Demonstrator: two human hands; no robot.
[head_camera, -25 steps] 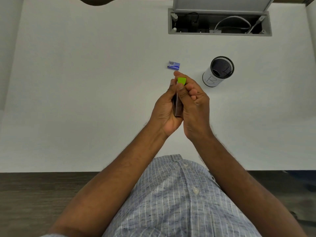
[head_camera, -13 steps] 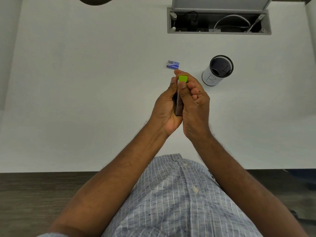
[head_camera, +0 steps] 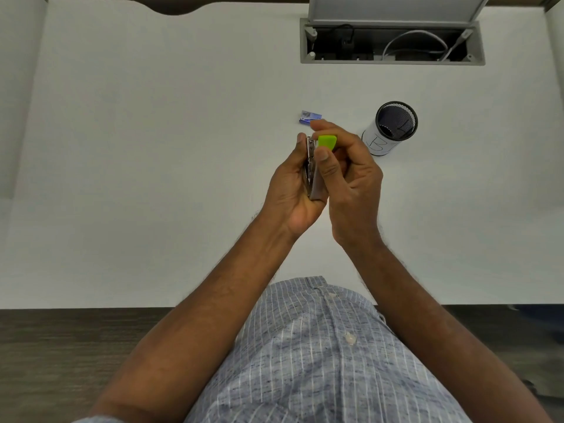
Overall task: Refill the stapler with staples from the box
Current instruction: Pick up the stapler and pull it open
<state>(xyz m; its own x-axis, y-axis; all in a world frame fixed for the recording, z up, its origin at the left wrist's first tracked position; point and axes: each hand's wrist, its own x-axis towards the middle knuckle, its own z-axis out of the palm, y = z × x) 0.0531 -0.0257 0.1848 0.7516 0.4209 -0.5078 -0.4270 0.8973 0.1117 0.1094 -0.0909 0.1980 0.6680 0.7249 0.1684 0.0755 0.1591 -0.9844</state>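
Both bare hands raised together above the desk, forearms converging from the bottom corners.
Left hand (head_camera: 293,184) cupped palm-right, fingers curled round a slim metal stapler with a green tip (head_camera: 314,166); right hand (head_camera: 351,175) pressed alongside, thumb on it, index finger arched over the tip.

The small dark stapler with a lime-green end (head_camera: 317,166), shut between the palms a second ago, has been opened: its metal staple channel (head_camera: 310,160) now shows against the left hand (head_camera: 293,190), while the right hand (head_camera: 351,178) has drawn the green-tipped top away rightward.
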